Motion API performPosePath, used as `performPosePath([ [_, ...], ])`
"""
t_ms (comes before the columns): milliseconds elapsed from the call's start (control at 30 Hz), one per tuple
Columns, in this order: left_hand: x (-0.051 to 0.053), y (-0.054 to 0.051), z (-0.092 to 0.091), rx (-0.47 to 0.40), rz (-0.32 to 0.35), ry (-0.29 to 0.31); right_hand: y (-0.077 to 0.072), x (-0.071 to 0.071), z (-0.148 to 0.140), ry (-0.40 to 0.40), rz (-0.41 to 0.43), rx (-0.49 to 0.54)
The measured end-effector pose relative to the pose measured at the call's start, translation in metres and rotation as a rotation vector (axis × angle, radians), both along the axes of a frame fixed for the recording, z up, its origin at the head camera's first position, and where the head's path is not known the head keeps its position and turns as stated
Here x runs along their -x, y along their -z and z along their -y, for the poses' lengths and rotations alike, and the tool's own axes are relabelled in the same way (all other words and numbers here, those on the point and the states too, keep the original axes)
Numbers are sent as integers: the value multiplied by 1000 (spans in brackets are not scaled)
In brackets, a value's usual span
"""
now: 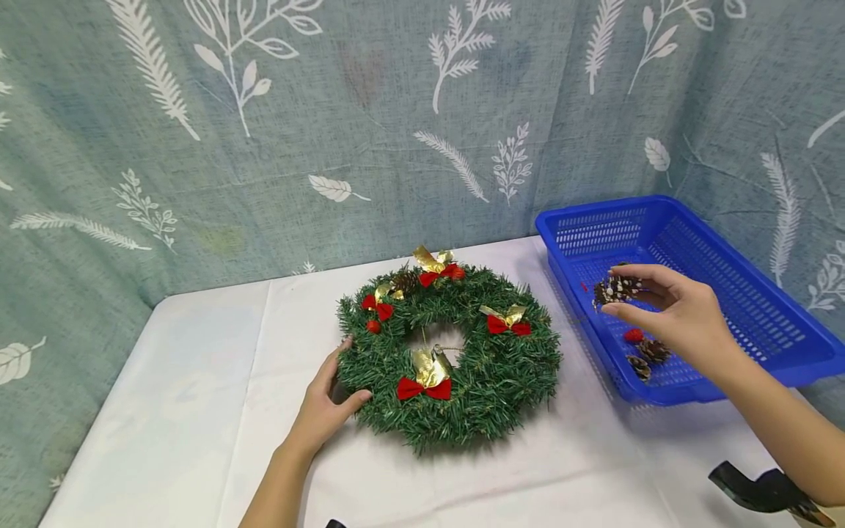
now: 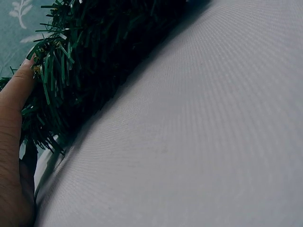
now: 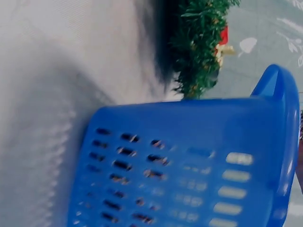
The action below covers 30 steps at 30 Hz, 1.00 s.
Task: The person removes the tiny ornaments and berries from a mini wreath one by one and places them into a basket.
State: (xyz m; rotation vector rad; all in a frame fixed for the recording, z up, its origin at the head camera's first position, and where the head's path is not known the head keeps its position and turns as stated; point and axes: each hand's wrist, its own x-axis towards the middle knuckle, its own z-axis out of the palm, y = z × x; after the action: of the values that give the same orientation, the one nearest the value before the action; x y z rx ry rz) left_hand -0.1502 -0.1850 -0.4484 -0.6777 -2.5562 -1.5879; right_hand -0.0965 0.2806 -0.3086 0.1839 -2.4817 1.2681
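The right hand [image 1: 683, 312] hangs over the near-left part of the basket [image 1: 746, 290], its forearm coming in from 4 o'clock and its fingers pointing toward 9; the grip pinches a white-specked cone [image 1: 614, 291], fingertips above and thumb below. The basket sits on the desk [image 1: 198, 396] between 2 and 3 o'clock from the wreath [image 1: 491, 392], with loose cones [image 1: 655, 351] and a red berry [image 1: 634, 335] in it, at 5 o'clock from the held cone. The wreath lies flat at mid-desk. The left hand [image 1: 320, 407] comes up from 7 o'clock to its outer edge, the grip spread: fingers rest against the needles near 9 o'clock, the thumb set apart at 8. Red bows [image 1: 508, 326] mark the wreath at 10, 12 and 2 o'clock, with another between 6 and 7, by the centre hole
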Motion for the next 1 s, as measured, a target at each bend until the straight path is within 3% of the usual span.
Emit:
performPosePath([
  [333,2,1,0,-4,12,-16,15,-2,-28,92,124,24],
  [633,1,2,0,4,8,-22,20,3,-46,110,250,-74],
  [1000,1,1,-1,-19,-10,-11,20,5,-59,158,244,-40],
])
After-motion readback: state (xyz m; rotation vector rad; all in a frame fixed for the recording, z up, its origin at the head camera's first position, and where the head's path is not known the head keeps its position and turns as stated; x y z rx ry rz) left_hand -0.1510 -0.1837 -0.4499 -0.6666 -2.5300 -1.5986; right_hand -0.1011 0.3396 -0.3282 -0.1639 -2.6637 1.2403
